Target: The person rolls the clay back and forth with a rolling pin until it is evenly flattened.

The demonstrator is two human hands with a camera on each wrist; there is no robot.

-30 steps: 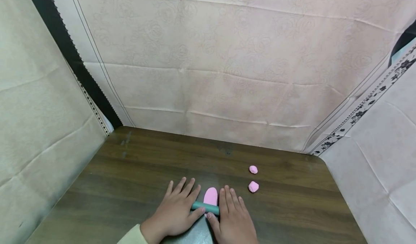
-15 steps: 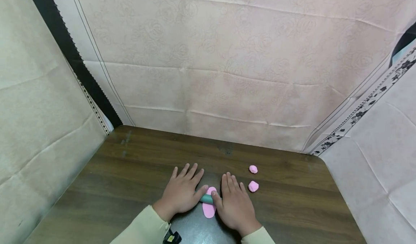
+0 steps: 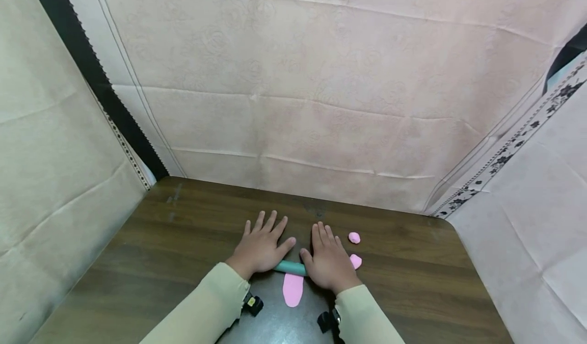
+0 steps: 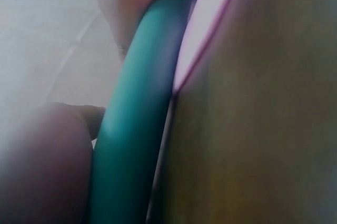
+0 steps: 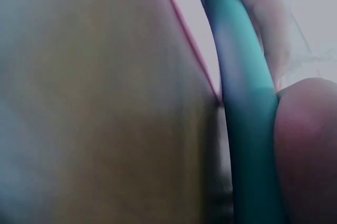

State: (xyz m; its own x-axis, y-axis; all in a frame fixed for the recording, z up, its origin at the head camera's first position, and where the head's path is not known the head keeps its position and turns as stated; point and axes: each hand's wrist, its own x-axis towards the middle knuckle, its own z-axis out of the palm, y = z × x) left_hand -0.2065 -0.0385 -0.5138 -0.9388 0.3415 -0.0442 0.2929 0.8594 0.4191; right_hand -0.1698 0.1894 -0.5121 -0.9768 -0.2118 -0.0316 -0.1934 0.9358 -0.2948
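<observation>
A teal rolling pin (image 3: 291,268) lies crosswise over the far end of a flat, elongated piece of pink clay (image 3: 293,290). My left hand (image 3: 261,247) rests on the pin's left part with fingers straight and spread forward, thumb pointing inward. On its right part lies my right hand (image 3: 331,260), fingers straight and close together. Both palms hide the pin's ends. In the left wrist view the pin (image 4: 139,92) runs alongside the pink sheet (image 4: 205,29). The right wrist view shows the pin (image 5: 247,92) touching the sheet's edge (image 5: 195,29) too.
Two small pink clay lumps, a farther one (image 3: 354,237) and a nearer one (image 3: 355,261), sit right of my right hand, which partly covers the nearer one. The brown wooden table (image 3: 183,262) is enclosed by pale patterned cloth (image 3: 293,104) behind and at both sides.
Both hands have moved forward, away from me, and the rolling pin has rolled with them from the near end of the pink clay toward its far end. The two lumps stay put.
</observation>
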